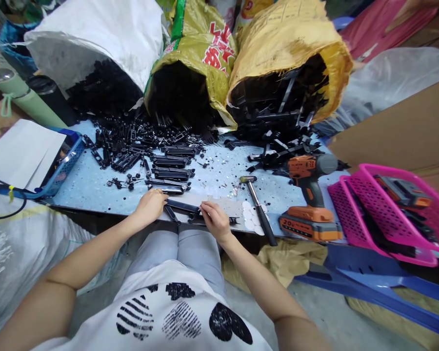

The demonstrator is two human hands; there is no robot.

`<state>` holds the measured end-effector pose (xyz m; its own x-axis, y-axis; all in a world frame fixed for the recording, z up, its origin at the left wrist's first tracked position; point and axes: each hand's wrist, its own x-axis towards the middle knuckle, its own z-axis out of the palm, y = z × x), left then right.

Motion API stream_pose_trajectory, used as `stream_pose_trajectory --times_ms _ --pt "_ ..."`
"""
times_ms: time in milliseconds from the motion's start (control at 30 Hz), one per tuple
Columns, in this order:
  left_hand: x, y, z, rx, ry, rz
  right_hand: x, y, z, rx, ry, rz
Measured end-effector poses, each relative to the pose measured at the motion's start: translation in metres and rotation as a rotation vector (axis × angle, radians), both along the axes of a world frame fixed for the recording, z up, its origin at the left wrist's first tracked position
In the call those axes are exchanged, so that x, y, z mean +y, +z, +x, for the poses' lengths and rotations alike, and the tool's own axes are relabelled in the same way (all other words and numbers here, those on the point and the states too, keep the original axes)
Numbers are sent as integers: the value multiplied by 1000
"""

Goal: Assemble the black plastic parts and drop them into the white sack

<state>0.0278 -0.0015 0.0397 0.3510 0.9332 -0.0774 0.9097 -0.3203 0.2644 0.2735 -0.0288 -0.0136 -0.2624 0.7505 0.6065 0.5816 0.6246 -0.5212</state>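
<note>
My left hand point(150, 204) grips one end of a long black plastic bar point(183, 206) lying at the near edge of the blue table point(88, 187). My right hand point(214, 220) is closed on the bar's other end, fingers pinched where it meets a smaller black piece. A second short black bar point(171, 214) angles down beneath it. Just beyond, a stack of finished black bars point(170, 170) lies in rows. Loose small black parts point(120, 146) are scattered further left.
A hammer point(259, 209) and an orange cordless drill point(309, 195) rest to my right. Pink baskets point(388, 214) sit on a blue stool. Three sacks of black parts point(278, 92) line the far edge. A blue basket point(64, 163) with white paper stands left.
</note>
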Motion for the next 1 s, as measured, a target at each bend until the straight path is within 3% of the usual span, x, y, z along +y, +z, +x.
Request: stream_pose_trajectory --times_ms 100,300,467,600,700,800,900,1000 --pt "-2 -10 -3 3 -10 -20 -1 0 -1 29 24 -46" --pt "-12 -18 5 -78 -148 183 -1 0 -1 96 -97 -61" --pt "-14 -22 35 -66 -429 201 -3 -12 3 -83 51 -28" --pt "-9 -31 46 -65 -514 145 -3 -17 14 -106 122 -121" --pt "-7 -35 42 -47 -564 141 4 -12 26 -150 257 -155" --pt "-8 -36 36 9 -596 182 13 -6 38 -328 358 -117" --pt "-6 -38 34 46 -553 202 17 -6 43 -547 224 -65" --pt "0 -36 37 57 -466 208 17 0 43 -626 53 -23"
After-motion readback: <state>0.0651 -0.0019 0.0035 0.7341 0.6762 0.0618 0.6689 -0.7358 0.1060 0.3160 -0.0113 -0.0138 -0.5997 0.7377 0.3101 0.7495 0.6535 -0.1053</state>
